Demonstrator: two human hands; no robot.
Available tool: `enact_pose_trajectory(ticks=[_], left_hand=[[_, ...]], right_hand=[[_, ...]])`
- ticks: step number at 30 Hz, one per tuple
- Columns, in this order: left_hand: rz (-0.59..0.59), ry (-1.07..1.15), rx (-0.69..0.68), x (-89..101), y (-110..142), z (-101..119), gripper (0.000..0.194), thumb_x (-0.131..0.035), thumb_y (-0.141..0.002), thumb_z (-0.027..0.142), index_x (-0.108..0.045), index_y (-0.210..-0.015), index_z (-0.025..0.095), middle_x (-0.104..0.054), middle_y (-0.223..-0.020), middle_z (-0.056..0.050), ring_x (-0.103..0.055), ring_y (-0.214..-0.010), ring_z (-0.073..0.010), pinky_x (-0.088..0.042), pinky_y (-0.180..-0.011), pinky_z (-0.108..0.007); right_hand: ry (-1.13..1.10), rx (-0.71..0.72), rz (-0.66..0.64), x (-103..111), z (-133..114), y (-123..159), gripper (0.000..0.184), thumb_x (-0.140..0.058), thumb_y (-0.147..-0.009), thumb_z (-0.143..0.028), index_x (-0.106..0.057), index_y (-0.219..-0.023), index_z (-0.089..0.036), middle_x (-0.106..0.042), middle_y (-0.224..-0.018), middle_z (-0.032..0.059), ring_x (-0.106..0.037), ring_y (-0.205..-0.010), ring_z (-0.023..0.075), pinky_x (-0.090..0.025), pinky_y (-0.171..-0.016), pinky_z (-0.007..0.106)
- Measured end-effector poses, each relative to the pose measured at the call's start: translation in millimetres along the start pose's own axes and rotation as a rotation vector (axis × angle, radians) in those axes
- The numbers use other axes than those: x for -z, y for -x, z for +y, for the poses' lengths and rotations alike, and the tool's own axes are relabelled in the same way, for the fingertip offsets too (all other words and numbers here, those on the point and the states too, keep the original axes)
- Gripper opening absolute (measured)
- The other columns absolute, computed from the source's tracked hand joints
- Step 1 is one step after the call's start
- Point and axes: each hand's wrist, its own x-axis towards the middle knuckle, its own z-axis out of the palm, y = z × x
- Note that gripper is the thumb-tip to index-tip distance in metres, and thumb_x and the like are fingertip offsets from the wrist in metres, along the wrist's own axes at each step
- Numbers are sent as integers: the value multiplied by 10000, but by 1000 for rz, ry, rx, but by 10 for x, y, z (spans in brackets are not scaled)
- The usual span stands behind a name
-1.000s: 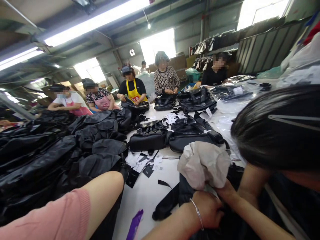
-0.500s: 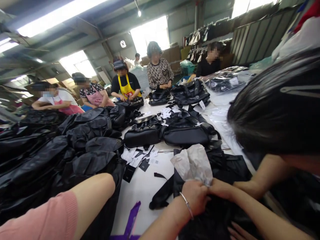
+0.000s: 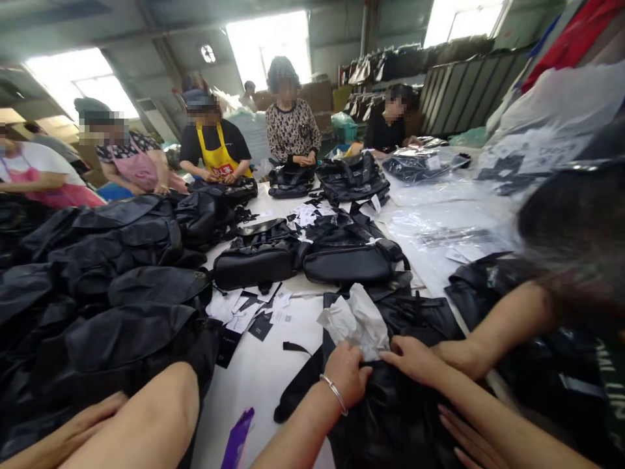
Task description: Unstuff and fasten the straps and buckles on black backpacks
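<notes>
Crumpled whitish paper (image 3: 360, 319) sticks up out of a black bag (image 3: 400, 417) in front of me. My left hand (image 3: 347, 374), with a silver bangle at the wrist, is closed at the paper's lower left, fingers curled and thumb sticking out to the right. At the lower right of the paper, my right hand (image 3: 415, 358) is closed, its fingertips bent in at the edge. Whether the bag's rim is also in either grip is hidden. A black strap (image 3: 297, 387) lies left of the bag.
A co-worker's hand (image 3: 461, 355) rests on the bag at right, and more fingers (image 3: 463, 433) lie lower. Another person's arm (image 3: 146, 417) reaches in at left. Black backpacks (image 3: 254, 264), paper tags (image 3: 261, 326) and a purple strip (image 3: 237, 436) lie on the white table (image 3: 273, 365).
My hands have moved apart along the paper's lower edge, the left one shifting left. The co-worker's head at right has moved back. My view has turned slightly to the right.
</notes>
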Motion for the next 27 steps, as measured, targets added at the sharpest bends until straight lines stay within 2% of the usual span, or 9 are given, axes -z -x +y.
enact_pose_trajectory(ticks=[2, 3, 6, 9, 15, 17, 21, 24, 27], left_hand=[[-25, 14, -88, 12, -62, -38, 199, -608, -815, 358, -617, -908, 182, -602, -943, -81, -563, -887, -226, -454, -788, -319], [-44, 23, -130, 27, -97, -58, 200, -604, -818, 360, -618, -914, 185, -613, -933, -77, -572, -876, -224, -454, -774, -311], [-120, 54, -222, 69, -196, -138, 200, -565, -850, 378, -635, -919, 204, -651, -886, -59, -600, -837, -215, -451, -749, -293], [-155, 94, -244, 63, -266, -238, 218, -532, -876, 398, -654, -893, 218, -675, -852, -45, -617, -830, -205, -445, -743, -275], [-117, 81, -328, -11, -388, -328, 203, -522, -882, 344, -671, -880, 206, -678, -838, -59, -618, -841, -211, -434, -741, -286], [-136, 47, -400, -24, -448, -331, 168, -562, -858, 332, -677, -861, 209, -674, -814, -53, -610, -847, -214, -430, -756, -299], [-113, 68, -449, -33, -538, -388, 236, -582, -855, 432, -681, -854, 218, -663, -798, -36, -584, -861, -204, -421, -773, -307], [-47, 109, -413, -26, -528, -458, 260, -556, -873, 442, -669, -834, 211, -650, -780, -32, -567, -834, -192, -411, -783, -314], [11, 129, -332, -22, -455, -494, 198, -578, -868, 390, -650, -833, 208, -650, -797, -31, -555, -840, -191, -397, -790, -323]], right_hand=[[148, 133, 185, 47, -96, 104, 326, -588, -796, -508, -594, -660, -211, -593, -668, 37, -525, -674, 197, -447, -720, 332], [176, 217, 182, 56, -145, 147, 307, -564, -822, -493, -619, -707, -213, -609, -704, 41, -535, -691, 198, -447, -726, 326], [167, 360, -76, 18, -237, 181, 307, -592, -818, -465, -693, -978, -223, -683, -942, 71, -598, -881, 239, -449, -836, 344], [220, 285, -258, -55, -201, 51, 411, -614, -799, -496, -688, -1108, -234, -701, -1038, 79, -617, -954, 278, -446, -876, 380], [-78, -104, -495, -178, -13, -291, 461, -655, -701, -638, -721, -634, -186, -655, -593, 34, -597, -589, 191, -509, -688, 333], [-218, -199, -614, -242, 33, -339, 509, -668, -663, -670, -739, -735, -171, -676, -646, 38, -623, -622, 195, -523, -702, 344], [-153, -103, -896, -277, 68, -474, 583, -667, -662, -664, -721, -930, -150, -692, -782, 39, -651, -746, 203, -517, -743, 333], [44, 37, -808, -149, 3, -658, 449, -705, -674, -593, -708, -779, -157, -639, -656, 3, -601, -645, 177, -495, -664, 295], [86, 206, -584, -10, -122, -845, 401, -580, -815, -547, -709, -867, -171, -667, -741, 21, -605, -696, 183, -484, -669, 283]])
